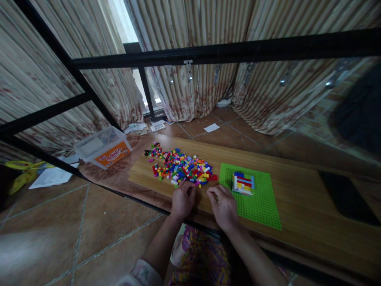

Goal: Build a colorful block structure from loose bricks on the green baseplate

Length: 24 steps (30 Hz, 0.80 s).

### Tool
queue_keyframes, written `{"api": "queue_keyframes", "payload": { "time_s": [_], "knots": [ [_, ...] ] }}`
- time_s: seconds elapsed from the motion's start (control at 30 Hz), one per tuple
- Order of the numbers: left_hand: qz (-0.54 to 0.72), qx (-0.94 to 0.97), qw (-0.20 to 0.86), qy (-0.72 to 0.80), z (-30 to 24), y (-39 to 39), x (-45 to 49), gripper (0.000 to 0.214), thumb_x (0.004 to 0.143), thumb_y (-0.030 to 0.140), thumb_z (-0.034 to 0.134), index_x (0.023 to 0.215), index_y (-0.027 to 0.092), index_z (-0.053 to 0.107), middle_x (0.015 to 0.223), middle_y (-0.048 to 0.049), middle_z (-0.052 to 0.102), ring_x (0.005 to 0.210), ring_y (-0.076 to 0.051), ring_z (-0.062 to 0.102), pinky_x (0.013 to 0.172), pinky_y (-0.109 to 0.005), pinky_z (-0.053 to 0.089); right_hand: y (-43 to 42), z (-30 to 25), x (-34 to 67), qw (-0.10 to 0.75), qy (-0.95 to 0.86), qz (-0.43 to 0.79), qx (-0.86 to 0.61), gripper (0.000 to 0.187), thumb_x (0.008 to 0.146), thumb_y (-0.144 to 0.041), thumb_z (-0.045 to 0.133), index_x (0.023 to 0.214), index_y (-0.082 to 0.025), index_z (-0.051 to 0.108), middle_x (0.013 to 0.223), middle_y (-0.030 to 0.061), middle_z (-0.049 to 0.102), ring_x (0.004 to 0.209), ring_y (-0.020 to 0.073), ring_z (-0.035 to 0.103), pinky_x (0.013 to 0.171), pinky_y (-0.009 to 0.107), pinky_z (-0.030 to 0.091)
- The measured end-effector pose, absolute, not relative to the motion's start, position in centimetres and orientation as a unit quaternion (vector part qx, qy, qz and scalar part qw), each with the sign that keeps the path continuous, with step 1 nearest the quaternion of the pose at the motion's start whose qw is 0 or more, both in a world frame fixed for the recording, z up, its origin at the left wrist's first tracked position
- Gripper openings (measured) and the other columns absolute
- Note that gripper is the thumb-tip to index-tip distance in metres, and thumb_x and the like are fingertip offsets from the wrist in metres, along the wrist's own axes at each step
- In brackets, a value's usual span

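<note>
A wooden tabletop (297, 198) is seen running across the middle of the frame, and a pile of bricks (180, 165) in many colours is spread on it just left of centre. The left hand (183, 200) is placed at the lower edge of that pile, knuckles up, with its fingertips touching or nearly touching the nearest bricks. Its grip is curled inward, but whether a brick is enclosed cannot be told. The right hand (223, 206) is set just beside it, between the pile and a green baseplate (262, 206). Its grip is likewise bent inward, and what it contains, if anything, cannot be told. The baseplate is laid flat on the tabletop right of centre, and a small brick build (243, 183) in blue, red, white and yellow is stood on its upper left part. A dark flat object (345, 194) is seen on the tabletop at the right of the frame. A clear plastic box (102, 149) with an orange label is found at the left, beyond the tabletop's end. Striped curtains (208, 91) are hung along the top of the frame, behind a black frame (226, 51).
</note>
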<state>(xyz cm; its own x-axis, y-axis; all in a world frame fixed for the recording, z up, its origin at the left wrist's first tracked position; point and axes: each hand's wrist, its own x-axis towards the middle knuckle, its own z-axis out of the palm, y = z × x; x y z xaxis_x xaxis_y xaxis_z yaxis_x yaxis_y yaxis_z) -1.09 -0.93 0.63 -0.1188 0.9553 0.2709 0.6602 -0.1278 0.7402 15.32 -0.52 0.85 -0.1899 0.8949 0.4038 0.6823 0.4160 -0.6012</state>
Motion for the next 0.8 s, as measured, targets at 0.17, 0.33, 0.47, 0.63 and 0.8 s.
{"api": "queue_keyframes", "payload": {
  "time_s": [0.17, 0.33, 0.47, 0.63, 0.8],
  "knots": [
    [0.388, 0.631, 0.193, 0.643, 0.2, -0.9, -1.1, 0.011, 0.086, 0.018, 0.053, 0.085, 0.02, 0.064, 0.089, -0.0031, 0.063, 0.079, -0.014, 0.059, 0.069, -0.023, 0.044, -1.8, 1.0, 17.8, 0.383, -0.725, 0.152, -0.551, 0.02, 0.092, -0.033, 0.047, 0.084, -0.023, 0.063, 0.083, 0.0024, 0.064, 0.082, 0.0184, 0.058, 0.076, 0.031, 0.043],
    [0.391, 0.627, 0.182, 0.649, 0.2, -0.9, -1.0, 0.009, 0.086, 0.018, 0.055, 0.085, 0.02, 0.064, 0.088, -0.0026, 0.063, 0.08, -0.014, 0.06, 0.071, -0.023, 0.046, -2.7, 0.2, 18.3, 0.371, -0.73, 0.144, -0.555, 0.018, 0.092, -0.029, 0.049, 0.083, -0.022, 0.063, 0.082, 0.0025, 0.065, 0.083, 0.0187, 0.057, 0.076, 0.031, 0.041],
    [0.396, 0.625, 0.183, 0.647, 0.3, -1.0, -0.9, 0.009, 0.086, 0.018, 0.056, 0.085, 0.02, 0.064, 0.087, -0.0024, 0.063, 0.076, -0.013, 0.06, 0.069, -0.022, 0.046, -2.9, -0.3, 17.7, 0.352, -0.758, 0.118, -0.537, 0.017, 0.091, -0.029, 0.051, 0.082, -0.023, 0.064, 0.082, 0.0024, 0.065, 0.083, 0.0191, 0.056, 0.078, 0.032, 0.04],
    [0.396, 0.624, 0.185, 0.648, 0.4, -0.9, -0.9, 0.009, 0.085, 0.018, 0.056, 0.085, 0.02, 0.064, 0.086, -0.0021, 0.063, 0.075, -0.012, 0.06, 0.069, -0.022, 0.046, -2.9, -0.6, 17.4, 0.345, -0.773, 0.102, -0.522, 0.015, 0.091, -0.03, 0.053, 0.086, -0.023, 0.066, 0.087, 0.0031, 0.065, 0.086, 0.0197, 0.055, 0.081, 0.034, 0.04],
    [0.395, 0.625, 0.185, 0.648, 0.2, -0.8, -1.0, 0.009, 0.085, 0.018, 0.056, 0.084, 0.02, 0.065, 0.085, -0.0017, 0.063, 0.072, -0.012, 0.059, 0.067, -0.022, 0.046, -2.8, -0.7, 17.7, 0.36, -0.757, 0.124, -0.531, 0.012, 0.088, -0.03, 0.057, 0.092, -0.022, 0.066, 0.092, 0.004, 0.066, 0.089, 0.0206, 0.056, 0.08, 0.034, 0.042]
  ]
}}
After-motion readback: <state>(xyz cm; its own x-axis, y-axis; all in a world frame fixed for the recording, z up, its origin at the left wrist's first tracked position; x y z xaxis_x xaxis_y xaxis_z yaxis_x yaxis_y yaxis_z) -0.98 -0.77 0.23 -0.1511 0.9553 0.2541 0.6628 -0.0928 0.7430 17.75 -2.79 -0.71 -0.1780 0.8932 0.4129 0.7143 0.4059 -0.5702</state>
